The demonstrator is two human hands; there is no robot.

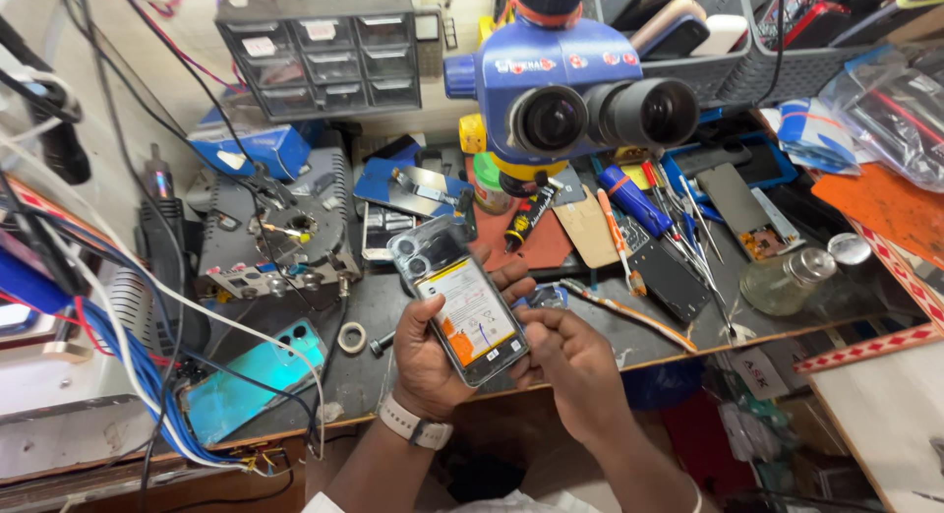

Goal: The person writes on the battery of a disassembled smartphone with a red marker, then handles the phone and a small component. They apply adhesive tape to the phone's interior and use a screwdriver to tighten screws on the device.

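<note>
Left hand (425,361): wrapped around the opened phone (458,299) from below, thumb along its left edge, gripping it; pale watch on the wrist.
Right hand (568,361): fingers curled, fingertips touching the phone's lower right edge.
Opened phone: back cover off, tilted, camera end up, held above the front edge of the surface (678,331), near its middle.
Microscope (565,85): blue, eyepieces facing the person, towards the back edge.
Teal back cover (251,380): flat near the front left corner.
Glass bottle (792,277): towards the right edge.
</note>
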